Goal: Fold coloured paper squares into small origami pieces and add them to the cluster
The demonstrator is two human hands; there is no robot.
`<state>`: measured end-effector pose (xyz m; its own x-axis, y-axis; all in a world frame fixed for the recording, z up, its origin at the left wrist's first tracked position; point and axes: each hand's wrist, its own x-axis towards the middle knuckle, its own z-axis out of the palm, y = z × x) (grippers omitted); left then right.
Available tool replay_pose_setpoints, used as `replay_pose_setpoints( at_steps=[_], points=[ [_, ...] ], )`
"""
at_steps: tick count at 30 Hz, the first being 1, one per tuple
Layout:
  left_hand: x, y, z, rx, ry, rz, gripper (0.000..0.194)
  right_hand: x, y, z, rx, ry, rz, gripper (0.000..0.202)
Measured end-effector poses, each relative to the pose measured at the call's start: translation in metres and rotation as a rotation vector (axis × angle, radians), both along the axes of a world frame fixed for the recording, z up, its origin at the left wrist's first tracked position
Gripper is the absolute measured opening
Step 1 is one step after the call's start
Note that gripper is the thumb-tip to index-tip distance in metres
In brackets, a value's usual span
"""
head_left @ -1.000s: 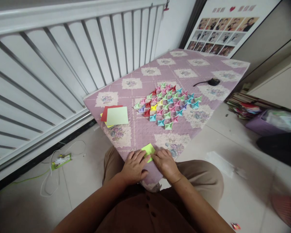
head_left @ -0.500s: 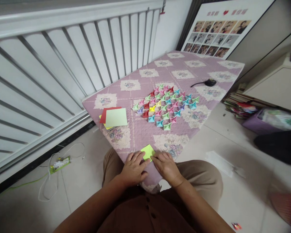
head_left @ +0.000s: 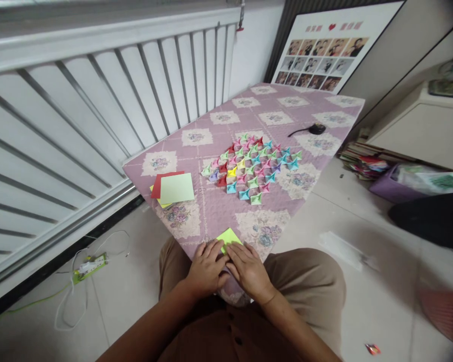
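Note:
A folded yellow-green sheet of paper [head_left: 230,235] lies at the near corner of the table, one corner pointing away from me. My left hand [head_left: 207,266] rests flat along its left side, fingertips on its edge. My right hand [head_left: 248,269] lies over the lower right of the sheet with fingers stretched out, pressing on it. The two hands meet over the near part of the paper and hide it. Farther up the table sits a cluster of small folded paper pieces [head_left: 252,169] in many colours. On the left is a stack of paper with a pale green sheet [head_left: 176,188] on top.
A flowered cloth covers the pointed table [head_left: 215,211]. On its far right is a black object with a short cord [head_left: 317,129]. A white radiator [head_left: 98,100] stands along the left, a power strip [head_left: 90,266] on the floor. A photo board [head_left: 320,53] leans behind.
My right hand has moved left over the sheet, its fingers now flat across it and close to my left hand. The whole view has shifted slightly.

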<state>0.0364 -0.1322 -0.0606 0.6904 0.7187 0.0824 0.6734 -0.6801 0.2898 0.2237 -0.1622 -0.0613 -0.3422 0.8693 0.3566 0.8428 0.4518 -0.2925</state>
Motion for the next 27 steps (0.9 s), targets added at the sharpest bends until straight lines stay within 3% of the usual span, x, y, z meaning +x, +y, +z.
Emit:
replay_pose_setpoints(
  at_steps=[5,14,20,27],
  points=[
    [0.0,0.0,0.001,-0.013,0.033,-0.021,0.056,0.014,-0.007,-0.004,-0.033,-0.051,-0.016,0.039],
    [0.001,0.001,0.005,-0.049,0.032,-0.015,0.056,0.034,-0.018,0.004,-0.065,-0.076,-0.128,0.034],
    [0.001,0.0,0.005,-0.05,0.031,-0.001,0.055,0.023,0.004,0.017,-0.108,0.045,-0.331,0.022],
    [-0.001,0.0,0.005,-0.041,0.075,-0.029,0.059,0.002,0.029,0.024,-0.286,0.019,-0.307,0.016]
  ],
)
